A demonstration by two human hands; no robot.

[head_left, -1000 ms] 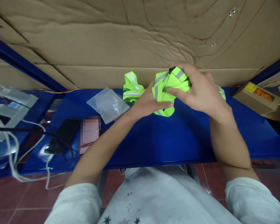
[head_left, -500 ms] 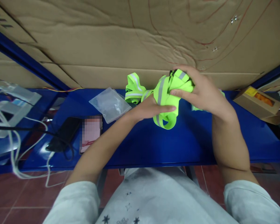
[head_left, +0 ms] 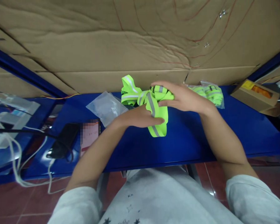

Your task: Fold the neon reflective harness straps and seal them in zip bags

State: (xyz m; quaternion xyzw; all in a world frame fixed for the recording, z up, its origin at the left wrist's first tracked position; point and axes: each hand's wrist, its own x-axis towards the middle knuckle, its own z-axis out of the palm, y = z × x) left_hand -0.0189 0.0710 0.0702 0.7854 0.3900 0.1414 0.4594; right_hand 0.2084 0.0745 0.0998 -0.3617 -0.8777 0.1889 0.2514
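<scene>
A bundle of neon-yellow reflective strap [head_left: 156, 109] with grey stripes is held in front of me above the blue table. My left hand [head_left: 140, 116] grips it from the left, thumb lying across a hanging loop. From the upper right my right hand [head_left: 177, 96] closes round the folded top part, where a bit of black shows. More strap [head_left: 130, 91] of the same kind lies bunched to the left of the bundle. A clear plastic bag [head_left: 107, 107] lies flat left of that. Behind my right wrist is a clear bag of rolled reflective straps [head_left: 213, 93].
The blue table [head_left: 177, 140] ends at a cardboard wall [head_left: 130, 46]. At its right stands a brown box [head_left: 256, 96] with an orange content in its window. On the left lie a phone [head_left: 90, 133], a black device [head_left: 64, 140] and white cables [head_left: 16, 155].
Both hands and the bundle have shifted left and slightly nearer to me. My right hand has come off the bagged straps' line of sight, so they show more fully. The view has tilted slightly.
</scene>
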